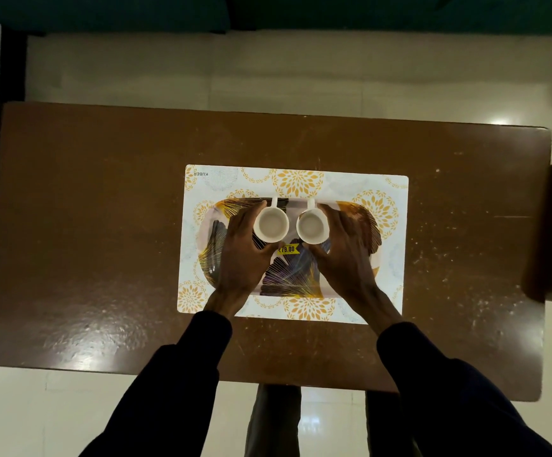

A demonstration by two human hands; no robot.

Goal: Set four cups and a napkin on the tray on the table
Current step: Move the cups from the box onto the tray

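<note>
At the centre of the frame, a person's left hand [240,249] and right hand [347,252] each curl around a white cup [270,224], the second cup [312,226] just beside it, both upright on a leaf-patterned tray [288,278] lying on a floral placemat [297,181] atop a brown table [103,209].

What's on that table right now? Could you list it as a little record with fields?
surface: brown table
mat: patterned placemat flat at the table's middle
tray: leaf-print tray lying on the mat
sticker: yellow price tag on the tray
cups: two white cups, both upright and empty, handles pointing away from the person
left hand: fingers around the left cup
right hand: fingers around the right cup
napkin: none in view
</note>
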